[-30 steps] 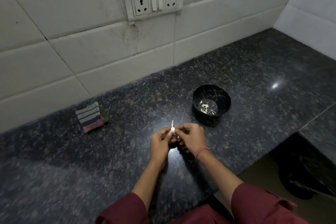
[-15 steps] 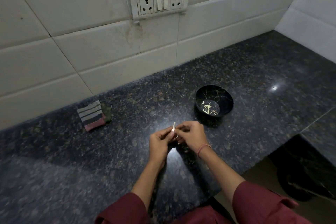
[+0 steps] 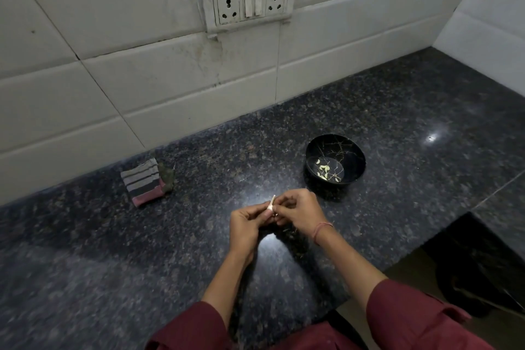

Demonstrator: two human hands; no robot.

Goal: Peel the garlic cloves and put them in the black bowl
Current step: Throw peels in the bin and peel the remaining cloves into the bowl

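Observation:
A small white garlic clove [image 3: 271, 205] with a thin strip of skin sticking up is pinched between both hands just above the dark granite counter [image 3: 397, 110]. My left hand [image 3: 246, 224] holds it from the left with curled fingers. My right hand [image 3: 298, 211] pinches it from the right, a red thread on the wrist. The black bowl [image 3: 352, 156] stands a short way beyond and right of my right hand; several pale peeled cloves [image 3: 324, 170] lie on its bottom.
A folded striped cloth [image 3: 143, 185] lies at the left near the tiled wall. A socket and switch plate [image 3: 250, 5] is on the wall behind. The counter's front edge drops off at the lower right beside a dark recessed area [image 3: 477, 264].
The hands stay together on the clove with only small finger movement. The camera has shifted slightly, so the scene sits a little differently in the frame.

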